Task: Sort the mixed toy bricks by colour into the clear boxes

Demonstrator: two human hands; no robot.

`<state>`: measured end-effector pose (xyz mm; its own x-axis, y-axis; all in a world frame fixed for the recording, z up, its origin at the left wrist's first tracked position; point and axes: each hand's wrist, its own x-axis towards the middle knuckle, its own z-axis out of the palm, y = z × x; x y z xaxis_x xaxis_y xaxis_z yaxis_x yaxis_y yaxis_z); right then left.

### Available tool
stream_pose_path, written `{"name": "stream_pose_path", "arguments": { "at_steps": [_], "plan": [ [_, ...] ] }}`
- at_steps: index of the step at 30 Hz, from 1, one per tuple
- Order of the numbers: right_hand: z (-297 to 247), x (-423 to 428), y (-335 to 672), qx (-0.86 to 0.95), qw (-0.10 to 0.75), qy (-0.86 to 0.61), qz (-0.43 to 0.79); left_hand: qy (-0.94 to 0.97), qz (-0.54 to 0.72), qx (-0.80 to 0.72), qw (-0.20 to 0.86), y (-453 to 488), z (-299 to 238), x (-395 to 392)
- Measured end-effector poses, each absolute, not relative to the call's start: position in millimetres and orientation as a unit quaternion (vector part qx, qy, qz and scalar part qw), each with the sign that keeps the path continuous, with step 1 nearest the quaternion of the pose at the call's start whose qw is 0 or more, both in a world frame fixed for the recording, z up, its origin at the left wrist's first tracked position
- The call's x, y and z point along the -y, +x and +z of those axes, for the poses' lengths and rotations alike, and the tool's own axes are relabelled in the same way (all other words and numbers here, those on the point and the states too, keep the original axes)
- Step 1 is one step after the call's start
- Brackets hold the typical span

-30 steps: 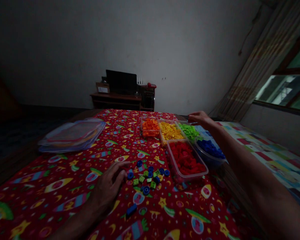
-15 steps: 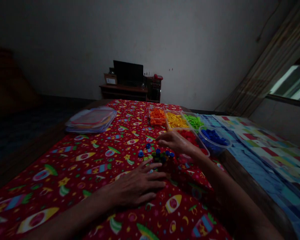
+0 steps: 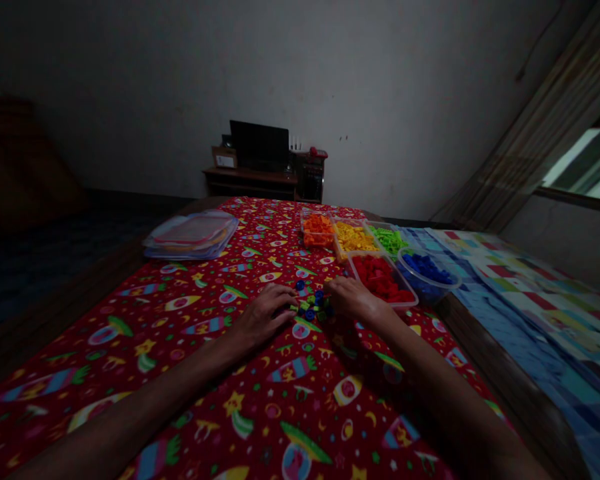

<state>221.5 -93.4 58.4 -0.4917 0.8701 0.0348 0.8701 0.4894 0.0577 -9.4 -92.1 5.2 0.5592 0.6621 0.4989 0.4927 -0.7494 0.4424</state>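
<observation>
Small blue and green plastic pieces lie in a loose cluster on the red patterned cloth. One round blue piece sits just beyond the rest. My left hand rests at the left side of the cluster, its fingers bent and a gap between thumb and fingers. From the right, my right hand curves around the other side, fingertips down at the pieces and partly hidden. I see nothing gripped in either hand, though the pieces close to the right fingertips are dark and hard to make out.
Right of the cluster stand tubs of red, yellow, orange and green pieces, plus a round tub of blue ones. Stacked plastic lids lie at the left. A wooden edge borders the cloth.
My left hand has moved forward to the left side of the pieces. My right hand has come down from above them to their right side. The pieces sit closer together.
</observation>
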Motion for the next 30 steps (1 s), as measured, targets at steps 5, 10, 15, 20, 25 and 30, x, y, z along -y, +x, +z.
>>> {"name": "stream_pose_path", "arguments": {
  "at_steps": [5,10,15,20,25,30],
  "plan": [
    [58,94,222,0.866,-0.009,-0.499,-0.026,0.866,0.326,-0.36,0.12,-6,5,96],
    [56,92,223,0.879,0.067,-0.472,-0.03,0.867,0.316,-0.371,0.107,-7,5,98],
    [54,90,224,0.875,0.107,-0.472,-0.017,0.85,0.318,-0.401,0.125,-10,6,96],
    [38,82,226,0.868,0.158,-0.47,-0.001,0.827,0.325,-0.438,0.136,-11,5,92],
    [26,71,223,0.912,0.136,-0.386,0.013,0.83,0.31,-0.429,0.177,-16,2,86],
    [13,70,222,0.92,0.176,-0.349,-0.009,0.831,0.308,-0.423,0.192,-18,2,85]
  ]
}}
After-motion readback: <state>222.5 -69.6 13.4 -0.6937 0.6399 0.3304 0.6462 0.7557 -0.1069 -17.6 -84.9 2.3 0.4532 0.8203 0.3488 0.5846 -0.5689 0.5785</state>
